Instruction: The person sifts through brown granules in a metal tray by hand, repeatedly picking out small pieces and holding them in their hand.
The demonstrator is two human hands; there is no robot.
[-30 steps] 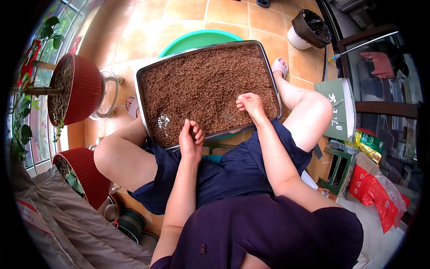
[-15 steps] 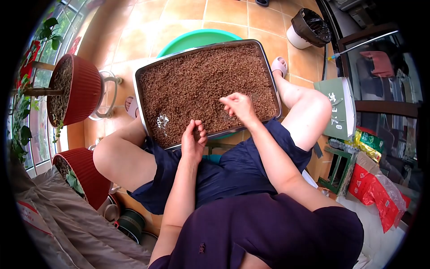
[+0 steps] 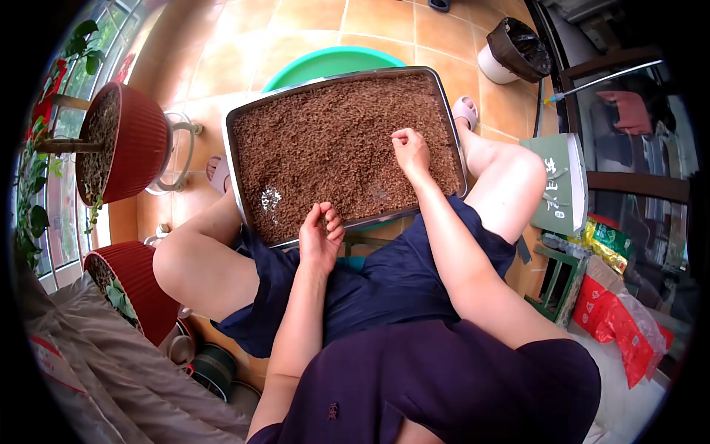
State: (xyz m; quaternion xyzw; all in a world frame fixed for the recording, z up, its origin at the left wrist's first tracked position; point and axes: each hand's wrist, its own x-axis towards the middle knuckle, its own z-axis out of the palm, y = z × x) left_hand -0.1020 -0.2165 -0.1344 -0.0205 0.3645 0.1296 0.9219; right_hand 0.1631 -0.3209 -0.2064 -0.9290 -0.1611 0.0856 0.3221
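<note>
A metal-rimmed tray [image 3: 228, 154] full of brown, grainy material [image 3: 333, 133] lies in front of my knees. My left hand [image 3: 321, 235] is over its near edge, palm up, with fingers curled; whatever it holds cannot be made out. Over the right half of the tray is my right hand [image 3: 412, 152], its thumb and fingers pinched together at the left, with the contents too small to see. A small white patch [image 3: 271, 198] shows in the grains near the tray's left end, and a faint greyish patch [image 3: 379, 195] lies near the front rim.
Under the tray's far side is a green basin [image 3: 333, 63]. Red plant pots [image 3: 137, 144] stand at the left. A lined bin [image 3: 499, 65], a green box [image 3: 556, 181] and a red plastic bag [image 3: 617, 325] are at the right.
My right hand moved left toward my left hand, then back right and farther up over the grains. My left hand has stayed nearly in place, still curled.
</note>
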